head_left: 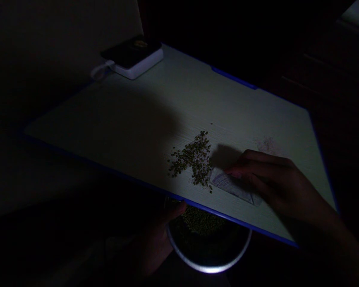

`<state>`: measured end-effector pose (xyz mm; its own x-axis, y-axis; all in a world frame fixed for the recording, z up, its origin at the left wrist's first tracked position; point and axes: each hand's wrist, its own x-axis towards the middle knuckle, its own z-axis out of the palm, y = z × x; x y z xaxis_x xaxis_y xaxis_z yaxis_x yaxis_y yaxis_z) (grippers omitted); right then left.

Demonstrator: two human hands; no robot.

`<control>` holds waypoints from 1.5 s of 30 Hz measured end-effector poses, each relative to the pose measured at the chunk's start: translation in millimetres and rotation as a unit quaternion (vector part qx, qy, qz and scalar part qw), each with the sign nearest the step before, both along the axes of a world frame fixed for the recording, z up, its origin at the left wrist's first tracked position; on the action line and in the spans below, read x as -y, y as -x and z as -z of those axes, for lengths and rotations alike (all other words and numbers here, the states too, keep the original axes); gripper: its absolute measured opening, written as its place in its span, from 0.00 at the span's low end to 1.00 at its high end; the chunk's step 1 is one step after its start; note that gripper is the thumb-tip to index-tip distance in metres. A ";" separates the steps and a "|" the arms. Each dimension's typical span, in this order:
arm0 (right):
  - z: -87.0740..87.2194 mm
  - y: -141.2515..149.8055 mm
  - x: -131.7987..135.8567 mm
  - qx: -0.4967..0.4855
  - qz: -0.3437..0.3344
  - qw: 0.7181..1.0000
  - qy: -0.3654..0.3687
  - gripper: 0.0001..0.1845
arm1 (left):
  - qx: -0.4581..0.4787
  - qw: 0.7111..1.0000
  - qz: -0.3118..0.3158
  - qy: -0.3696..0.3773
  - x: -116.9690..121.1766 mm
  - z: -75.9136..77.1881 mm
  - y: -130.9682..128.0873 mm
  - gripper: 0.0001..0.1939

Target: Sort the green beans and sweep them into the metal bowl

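The light is dim. A small scatter of greenish beans, like mung beans [194, 157], lies on a pale board [233, 107] with a blue rim. My right hand [275, 179] pinches a whitish card or folded paper with printed lines [231, 185]; its edge rests on the board just right of the beans. Below the board's near edge, my left hand [160, 243] grips the left side of a round bowl [211, 268] with a shiny rim, its thumb up by the board's edge. More of the same beans sit in the bowl, partly hidden under the board.
At the board's far left corner rests a flat white box with a dark top [137, 59] and a pale loop strap [99, 71]. Reddish crumbs [269, 145] lie on the board beyond my right hand. Around the board the surroundings are mostly too dark to make out.
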<state>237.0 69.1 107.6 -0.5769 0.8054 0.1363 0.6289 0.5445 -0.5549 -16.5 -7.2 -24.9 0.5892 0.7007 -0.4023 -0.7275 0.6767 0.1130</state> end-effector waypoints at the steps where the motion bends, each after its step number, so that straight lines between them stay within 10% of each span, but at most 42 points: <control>1: 0.4 0.2 -0.2 -0.001 -0.007 1.000 0.002 0.13 | -0.003 1.000 -0.003 -0.004 0.7 2.2 0.1 0.15; 25: 4.1 5.8 1.6 -0.049 -0.075 0.994 0.062 0.10 | -0.008 1.000 0.001 0.006 -5.4 -18.7 -7.5 0.12; 33: 6.4 8.7 6.7 -0.061 -0.099 0.991 0.071 0.09 | -0.014 1.000 0.001 -0.008 0.5 -2.1 -2.9 0.13; 45: 7.6 -4.1 4.1 0.013 0.031 0.999 0.041 0.09 | 0.011 1.000 0.006 -0.012 4.0 8.5 -0.6 0.15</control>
